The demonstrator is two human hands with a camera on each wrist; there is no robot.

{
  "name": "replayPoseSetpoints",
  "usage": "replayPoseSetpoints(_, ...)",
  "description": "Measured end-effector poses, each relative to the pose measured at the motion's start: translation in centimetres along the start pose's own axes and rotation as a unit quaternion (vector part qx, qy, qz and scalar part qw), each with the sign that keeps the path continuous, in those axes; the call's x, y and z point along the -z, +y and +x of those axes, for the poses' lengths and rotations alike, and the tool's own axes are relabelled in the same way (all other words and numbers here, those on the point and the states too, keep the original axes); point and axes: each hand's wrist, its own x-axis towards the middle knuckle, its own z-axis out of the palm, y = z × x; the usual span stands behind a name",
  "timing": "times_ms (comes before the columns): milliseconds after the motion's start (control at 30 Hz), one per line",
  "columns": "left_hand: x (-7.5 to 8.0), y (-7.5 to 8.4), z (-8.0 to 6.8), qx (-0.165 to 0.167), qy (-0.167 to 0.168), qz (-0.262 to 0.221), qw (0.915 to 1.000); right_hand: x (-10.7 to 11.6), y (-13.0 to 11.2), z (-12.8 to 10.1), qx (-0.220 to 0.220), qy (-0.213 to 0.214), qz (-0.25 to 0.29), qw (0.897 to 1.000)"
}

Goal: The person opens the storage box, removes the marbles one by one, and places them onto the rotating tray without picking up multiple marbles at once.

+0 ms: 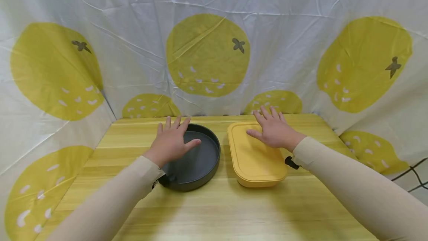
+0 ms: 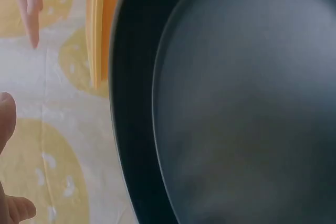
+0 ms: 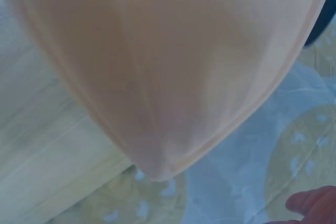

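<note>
A dark round tray (image 1: 200, 163) lies on the wooden table (image 1: 214, 211), with a yellow lidded box (image 1: 254, 159) just to its right. My left hand (image 1: 178, 135) hovers flat over the tray's left rim, fingers straight and spread; I cannot tell whether it touches the tray. My right hand (image 1: 262, 124) rests palm down on the far part of the box lid, fingers spread. The left wrist view is filled by the tray (image 2: 236, 108), with the box edge (image 2: 97, 24) behind it. The right wrist view is mostly the blurred yellow box (image 3: 157, 66), with a fingertip (image 3: 315, 208) at the bottom right.
A white cloth printed with large yellow fruits (image 1: 207, 55) walls the table on the back and both sides. Bare wood shows in front of the tray and box, up to the near edge. Both arms wear beige sleeves (image 1: 361, 192).
</note>
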Motion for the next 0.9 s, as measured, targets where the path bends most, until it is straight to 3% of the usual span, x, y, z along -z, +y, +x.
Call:
replayPoseSetpoints(200,-0.9,1.4,-2.0,-0.025,-0.004,-0.023,0.9994,-0.2,0.4,-0.1,0.008,-0.005,-0.007,1.000)
replayPoseSetpoints(567,-3.1,4.7,-5.5,-0.100,0.025,-0.078,0.9916,0.0,0.8,-0.8,0.027,-0.013,-0.005,1.000)
replayPoseSetpoints(800,-4.6,7.4,-6.9,-0.119,0.041,-0.127,0.9839,-0.1,0.9,-1.0,0.030,-0.032,0.016,0.999)
replayPoseSetpoints(900,-5.3,8.3,-7.2,-0.124,0.032,-0.139,0.9820,-0.2,0.9,-1.1,0.031,-0.040,0.022,0.998)
